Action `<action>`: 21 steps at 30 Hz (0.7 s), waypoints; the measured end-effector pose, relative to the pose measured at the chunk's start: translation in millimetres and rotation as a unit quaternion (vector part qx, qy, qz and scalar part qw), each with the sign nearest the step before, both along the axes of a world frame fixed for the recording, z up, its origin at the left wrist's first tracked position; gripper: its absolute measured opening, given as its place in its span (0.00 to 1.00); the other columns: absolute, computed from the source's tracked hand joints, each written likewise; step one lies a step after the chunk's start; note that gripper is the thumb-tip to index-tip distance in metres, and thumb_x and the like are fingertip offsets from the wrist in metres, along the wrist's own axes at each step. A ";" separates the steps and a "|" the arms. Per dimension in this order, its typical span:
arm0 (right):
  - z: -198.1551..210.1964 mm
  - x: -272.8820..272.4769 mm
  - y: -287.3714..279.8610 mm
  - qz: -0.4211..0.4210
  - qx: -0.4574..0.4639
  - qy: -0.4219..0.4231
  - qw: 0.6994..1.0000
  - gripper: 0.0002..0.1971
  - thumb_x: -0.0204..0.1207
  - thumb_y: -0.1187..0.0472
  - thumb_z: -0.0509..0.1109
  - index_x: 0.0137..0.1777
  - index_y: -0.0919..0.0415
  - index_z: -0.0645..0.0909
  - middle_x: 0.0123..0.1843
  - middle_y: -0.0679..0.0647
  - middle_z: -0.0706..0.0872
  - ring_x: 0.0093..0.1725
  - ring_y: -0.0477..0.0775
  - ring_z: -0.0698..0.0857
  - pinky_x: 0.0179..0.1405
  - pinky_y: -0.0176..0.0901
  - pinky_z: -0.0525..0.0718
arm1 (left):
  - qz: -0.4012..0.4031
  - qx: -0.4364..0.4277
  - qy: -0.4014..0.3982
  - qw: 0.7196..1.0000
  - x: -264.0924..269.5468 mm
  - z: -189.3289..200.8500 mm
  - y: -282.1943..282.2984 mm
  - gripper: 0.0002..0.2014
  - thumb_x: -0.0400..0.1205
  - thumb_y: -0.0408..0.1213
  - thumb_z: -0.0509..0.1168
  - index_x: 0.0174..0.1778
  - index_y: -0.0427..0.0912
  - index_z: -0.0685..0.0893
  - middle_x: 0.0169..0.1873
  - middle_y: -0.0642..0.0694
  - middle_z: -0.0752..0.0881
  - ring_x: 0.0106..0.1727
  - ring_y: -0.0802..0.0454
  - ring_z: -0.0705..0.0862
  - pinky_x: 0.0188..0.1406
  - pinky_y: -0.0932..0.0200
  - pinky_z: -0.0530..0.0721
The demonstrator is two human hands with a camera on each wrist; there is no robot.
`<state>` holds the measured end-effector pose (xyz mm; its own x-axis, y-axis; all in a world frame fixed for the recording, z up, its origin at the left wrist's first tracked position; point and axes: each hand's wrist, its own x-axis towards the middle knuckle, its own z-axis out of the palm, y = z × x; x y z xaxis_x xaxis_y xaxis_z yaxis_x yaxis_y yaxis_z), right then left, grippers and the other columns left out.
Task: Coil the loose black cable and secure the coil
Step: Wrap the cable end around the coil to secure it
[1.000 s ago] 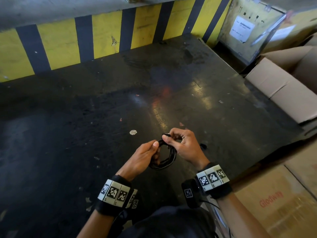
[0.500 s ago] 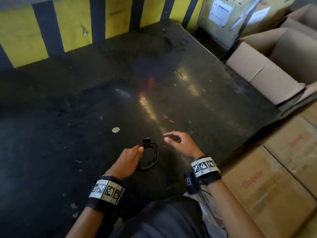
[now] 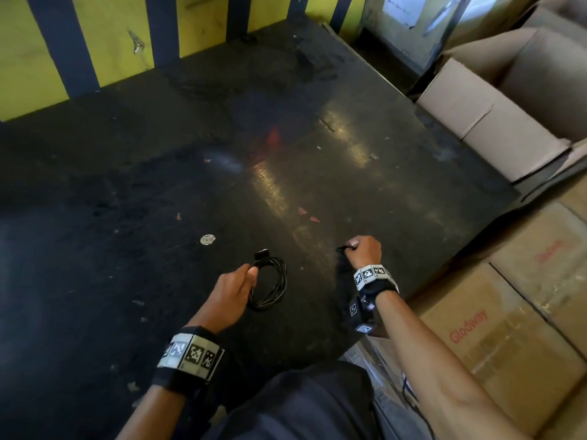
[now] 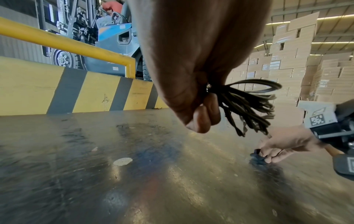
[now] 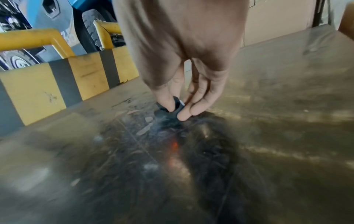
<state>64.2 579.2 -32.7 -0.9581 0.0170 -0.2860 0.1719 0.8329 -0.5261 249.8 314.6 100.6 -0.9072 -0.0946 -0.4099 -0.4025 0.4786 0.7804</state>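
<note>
Black cable coil (image 3: 270,284) hung above the dark counter (image 3: 127,217), its gathered loops pinched in the left hand (image 3: 233,289). Well apart to the right, the right hand (image 3: 363,250) pinched a small black piece (image 5: 175,104) against the counter.

We are seeing a black cable (image 3: 269,282) against a dark grey, scuffed floor (image 3: 158,217) that is glinting yellowish where light falls, with a red smear. The wall (image 3: 104,42) is showing yellow and dark grey stripes, and the rail (image 4: 57,40) above it is glowing yellow. The boxes (image 3: 508,328) are looking brown with red lettering. The wristbands (image 3: 190,354) are showing black-and-white square patterns.
</note>
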 end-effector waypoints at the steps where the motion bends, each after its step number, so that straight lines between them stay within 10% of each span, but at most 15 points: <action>1: 1.1 1.2 -2.1 -0.006 -0.013 -0.001 1.000 0.07 0.70 0.67 0.78 0.48 0.63 0.94 0.48 0.60 0.96 0.54 0.60 0.93 0.55 0.37 0.82 | 0.006 0.004 0.000 1.000 0.5 0.5 -1.1 0.17 0.92 0.43 0.50 0.41 0.45 0.77 0.30 0.48 0.78 0.25 0.62 0.76 0.26 0.69 0.76; 10: 66.6 47.7 -41.2 -0.003 -0.310 0.073 0.948 0.15 0.68 0.74 0.83 0.52 0.61 0.88 0.45 0.51 0.93 0.42 0.36 0.91 0.49 0.32 0.90 | 0.138 0.062 0.077 0.986 -1.0 12.5 -12.5 0.19 0.91 0.46 0.50 0.43 0.41 0.79 0.29 0.48 0.76 0.28 0.56 0.74 0.29 0.56 0.75; 21: 147.4 82.8 -95.7 0.034 -0.468 0.068 0.881 0.09 0.69 0.70 0.82 0.46 0.65 0.87 0.42 0.56 0.91 0.42 0.46 0.89 0.45 0.36 0.89 | 0.213 0.230 0.147 0.938 -5.5 52.5 -4.4 0.18 0.91 0.48 0.50 0.48 0.39 0.78 0.30 0.47 0.78 0.27 0.54 0.76 0.26 0.61 0.75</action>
